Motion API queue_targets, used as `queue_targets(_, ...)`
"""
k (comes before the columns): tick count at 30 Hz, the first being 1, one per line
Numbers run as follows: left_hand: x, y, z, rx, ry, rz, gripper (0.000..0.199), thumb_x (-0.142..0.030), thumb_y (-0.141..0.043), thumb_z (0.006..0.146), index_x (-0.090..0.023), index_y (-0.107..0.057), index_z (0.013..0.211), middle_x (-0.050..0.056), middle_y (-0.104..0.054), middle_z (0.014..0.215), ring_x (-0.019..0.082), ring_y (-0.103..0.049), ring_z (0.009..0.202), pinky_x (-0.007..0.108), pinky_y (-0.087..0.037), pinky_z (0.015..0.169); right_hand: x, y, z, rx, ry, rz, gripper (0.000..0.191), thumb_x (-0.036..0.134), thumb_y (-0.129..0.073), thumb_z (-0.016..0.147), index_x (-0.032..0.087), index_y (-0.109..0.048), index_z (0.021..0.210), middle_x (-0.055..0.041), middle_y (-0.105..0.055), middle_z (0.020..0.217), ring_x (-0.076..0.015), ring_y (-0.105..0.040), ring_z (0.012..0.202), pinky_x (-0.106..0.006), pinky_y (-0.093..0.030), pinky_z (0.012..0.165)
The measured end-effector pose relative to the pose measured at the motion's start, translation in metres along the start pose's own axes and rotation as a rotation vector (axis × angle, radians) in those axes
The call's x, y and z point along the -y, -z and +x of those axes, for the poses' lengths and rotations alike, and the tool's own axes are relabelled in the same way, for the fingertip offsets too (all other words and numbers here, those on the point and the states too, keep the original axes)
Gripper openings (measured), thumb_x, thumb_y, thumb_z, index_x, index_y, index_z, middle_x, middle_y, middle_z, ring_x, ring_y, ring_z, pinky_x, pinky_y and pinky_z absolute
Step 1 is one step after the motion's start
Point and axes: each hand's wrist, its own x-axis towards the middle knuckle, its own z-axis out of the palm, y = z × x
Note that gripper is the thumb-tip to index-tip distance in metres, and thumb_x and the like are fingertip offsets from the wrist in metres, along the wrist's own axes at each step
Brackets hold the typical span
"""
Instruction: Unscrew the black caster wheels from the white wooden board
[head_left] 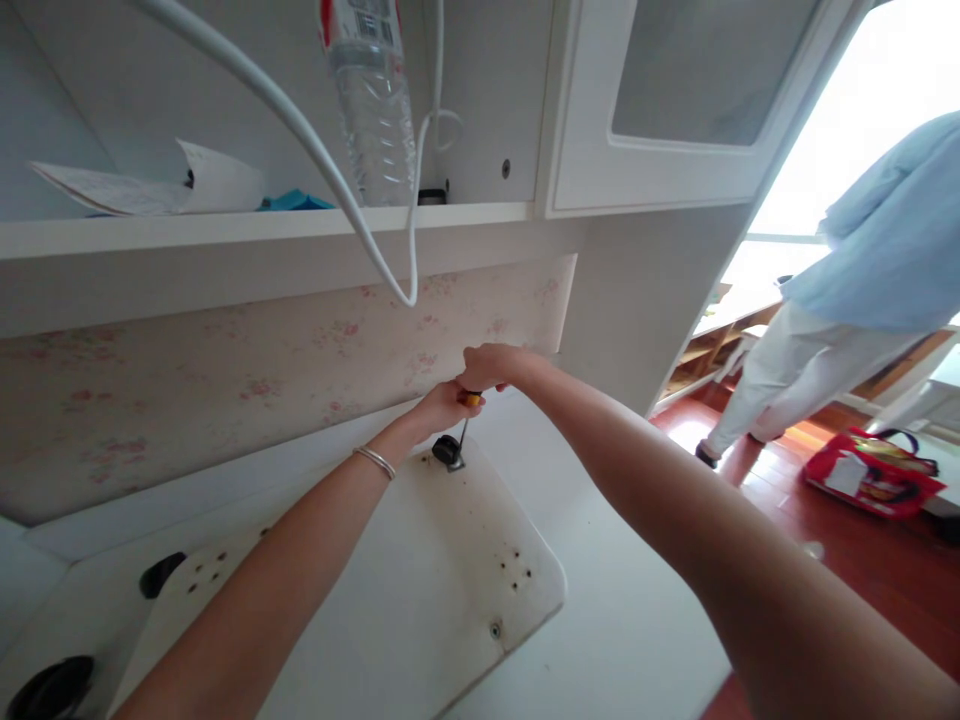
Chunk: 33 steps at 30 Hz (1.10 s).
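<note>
A screwdriver (pixel 471 400) with an orange and dark handle stands steeply, its thin shaft pointing down. My right hand (pixel 491 366) is closed round the top of its handle. Just below, my left hand (pixel 441 408) has its fingers closed on the lower handle. The shaft reaches the metal plate of a small black caster (pixel 448 450) near one corner of a white board (pixel 420 580). Whether a screw sits under the tip is too small to tell. Groups of screw holes (pixel 516 570) mark other corners of the board.
A shelf (pixel 480 214) overhead holds a plastic bottle (pixel 375 125) and papers (pixel 150 188). A white cable (pixel 300 130) hangs below its edge. Another black caster (pixel 161 575) is at left. At right a person (pixel 862 250) stands near a red bag (pixel 870 472) on the floor.
</note>
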Motion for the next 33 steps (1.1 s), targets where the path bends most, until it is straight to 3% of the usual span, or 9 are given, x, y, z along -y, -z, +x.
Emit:
queue_targets(3,0.001,0.001,-0.001,-0.022,0.011,0.031,0.023,-0.034,-0.063,0.088,-0.014,-0.064,0.100,0.004,-0.066,0.099,0.019,-0.064,0.087,0.038,-0.054,0.077,-0.003,-0.002,0.001,0.005,0.036,0.022,0.029,0.024,-0.058,0.081,0.007,-0.068,0.102,-0.0166,-0.071,0.087,-0.0211,-0.066,0.067,-0.030,-0.050,0.057)
queue_targets(7,0.008,0.001,0.002,-0.033,0.014,0.058,0.024,-0.034,-0.062,0.089,-0.014,-0.064,0.103,0.005,-0.066,0.103,0.019,-0.064,0.089,0.039,-0.054,0.078,-0.008,-0.005,0.002,0.010,0.084,0.087,0.031,0.023,-0.060,0.081,0.013,-0.066,0.110,-0.0120,-0.071,0.099,-0.0167,-0.066,0.069,-0.026,-0.051,0.056)
queue_targets(13,0.010,-0.001,0.006,-0.036,0.009,0.104,0.023,-0.033,-0.063,0.088,-0.014,-0.064,0.101,0.005,-0.066,0.104,0.020,-0.064,0.092,0.040,-0.054,0.082,-0.011,-0.014,0.001,-0.106,-0.001,0.080,0.039,0.038,-0.047,0.092,0.009,-0.062,0.115,-0.0201,-0.068,0.103,-0.0225,-0.068,0.076,-0.033,-0.053,0.064)
queue_targets(17,0.003,-0.002,0.001,-0.042,0.020,0.146,0.026,-0.034,-0.062,0.089,-0.015,-0.063,0.106,0.005,-0.066,0.107,0.021,-0.064,0.093,0.041,-0.054,0.081,-0.009,-0.011,-0.005,-0.057,0.045,0.091,0.033,0.036,-0.058,0.090,0.013,-0.061,0.114,-0.0106,-0.068,0.102,-0.0161,-0.065,0.075,-0.031,-0.054,0.064)
queue_targets(19,0.001,-0.003,-0.002,-0.044,0.028,0.157,0.025,-0.033,-0.062,0.089,-0.015,-0.063,0.105,0.005,-0.066,0.105,0.020,-0.065,0.092,0.040,-0.054,0.080,-0.008,-0.011,-0.008,-0.050,0.046,0.103,0.035,0.038,-0.059,0.089,0.014,-0.061,0.113,-0.0110,-0.065,0.110,-0.0147,-0.065,0.074,-0.030,-0.055,0.063)
queue_targets(22,-0.004,-0.004,-0.005,-0.059,0.035,0.157,0.023,-0.033,-0.062,0.089,-0.014,-0.064,0.102,0.004,-0.066,0.101,0.019,-0.065,0.089,0.039,-0.055,0.079,-0.010,-0.015,-0.008,-0.140,-0.022,0.085,0.044,0.045,-0.055,0.090,0.014,-0.057,0.121,-0.0156,-0.057,0.125,-0.0209,-0.065,0.091,-0.038,-0.055,0.074)
queue_targets(25,-0.008,-0.006,-0.007,-0.066,0.022,0.131,0.023,-0.032,-0.063,0.089,-0.014,-0.064,0.103,0.004,-0.066,0.101,0.019,-0.065,0.089,0.039,-0.055,0.078,-0.013,-0.021,-0.007,-0.216,-0.063,0.068,0.045,0.043,-0.052,0.091,0.014,-0.053,0.126,-0.0160,-0.055,0.127,-0.0253,-0.061,0.103,-0.043,-0.053,0.081)
queue_targets(30,-0.010,-0.005,-0.013,-0.089,0.014,0.103,0.023,-0.033,-0.062,0.089,-0.014,-0.064,0.102,0.004,-0.067,0.103,0.020,-0.065,0.090,0.039,-0.055,0.078,-0.018,-0.023,-0.005,-0.157,0.004,0.131,0.039,0.035,-0.057,0.086,0.016,-0.059,0.120,-0.0159,-0.054,0.130,-0.0154,-0.066,0.074,-0.029,-0.054,0.062)
queue_targets(33,-0.010,-0.003,-0.014,-0.092,0.003,0.090,0.021,-0.032,-0.063,0.089,-0.013,-0.065,0.099,0.004,-0.067,0.100,0.020,-0.065,0.090,0.039,-0.055,0.079,-0.019,-0.024,-0.002,-0.180,-0.032,0.127,0.041,0.042,-0.054,0.090,0.015,-0.057,0.121,-0.0134,-0.060,0.121,-0.0186,-0.066,0.083,-0.036,-0.055,0.071)
